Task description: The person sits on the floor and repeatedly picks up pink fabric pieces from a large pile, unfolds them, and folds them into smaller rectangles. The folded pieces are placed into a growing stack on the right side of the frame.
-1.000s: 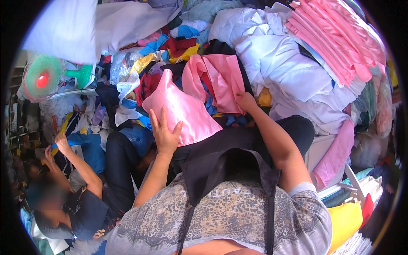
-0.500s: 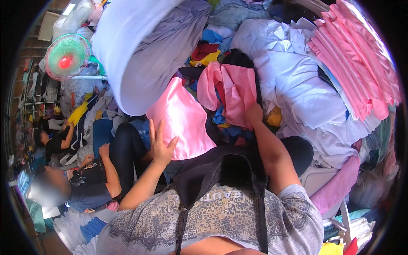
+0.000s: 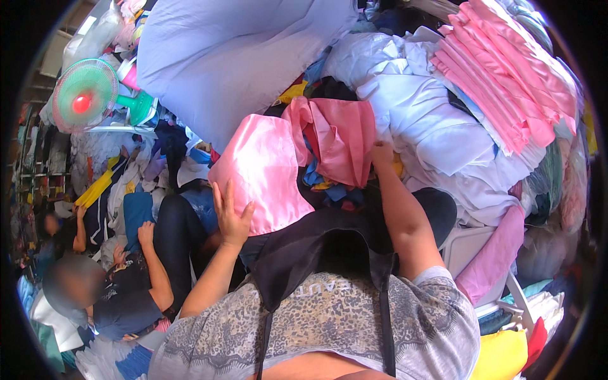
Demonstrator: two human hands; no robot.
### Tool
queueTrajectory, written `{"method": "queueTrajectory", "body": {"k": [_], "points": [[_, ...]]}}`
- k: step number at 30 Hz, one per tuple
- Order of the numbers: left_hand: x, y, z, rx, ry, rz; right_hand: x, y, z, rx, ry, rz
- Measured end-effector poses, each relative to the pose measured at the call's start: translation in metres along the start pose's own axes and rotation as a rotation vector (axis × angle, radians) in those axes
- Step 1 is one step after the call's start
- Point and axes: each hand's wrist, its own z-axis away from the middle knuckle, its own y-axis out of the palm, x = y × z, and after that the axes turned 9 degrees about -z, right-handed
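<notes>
- My left hand lies flat on the lower left edge of a shiny pink cloth, fingers spread apart and straight, pressing on it rather than gripping it.
- That pink cloth is spread over my lap, on top of a black cloth that hangs down across my front.
- My right hand reaches forward to a folded darker pink cloth, just beyond the shiny one. Its fingers curl at the right edge of that fold; I cannot tell whether they are clamped on it.
- Under the darker pink fold lie small blue and yellow scraps.
- To the right rises a heap of white cloth, with a stack of folded pink cloth on top of it.
- A big pale blue sheet hangs above the shiny pink cloth.
- At the far left stands a green fan.
- On the floor to my left sits another person, arms among the fabric there.
</notes>
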Motion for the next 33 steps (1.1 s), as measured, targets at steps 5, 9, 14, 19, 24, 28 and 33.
{"method": "queueTrajectory", "body": {"k": [5,9,14,19,24,28,33], "points": [[0.014,0.007,0.004,-0.007,-0.022,0.039,-0.054,0.011,0.01,0.24,0.19,0.044],[0.017,0.008,0.004,-0.02,-0.011,0.052,-0.071,0.021,0.015,0.336,0.148,0.076],[0.013,0.008,0.002,-0.008,-0.021,0.059,-0.067,0.032,0.039,0.41,0.193,0.288],[0.012,0.007,-0.001,0.027,-0.035,0.048,-0.057,0.038,0.06,0.459,0.253,0.439],[0.01,0.007,-0.004,0.056,-0.058,0.042,-0.056,0.045,0.057,0.353,0.277,0.372],[0.008,0.007,-0.005,0.06,-0.064,0.033,-0.062,0.045,0.053,0.265,0.353,0.291],[0.007,0.008,-0.005,0.053,-0.053,0.034,-0.06,0.039,0.055,0.144,0.338,0.095]]}}
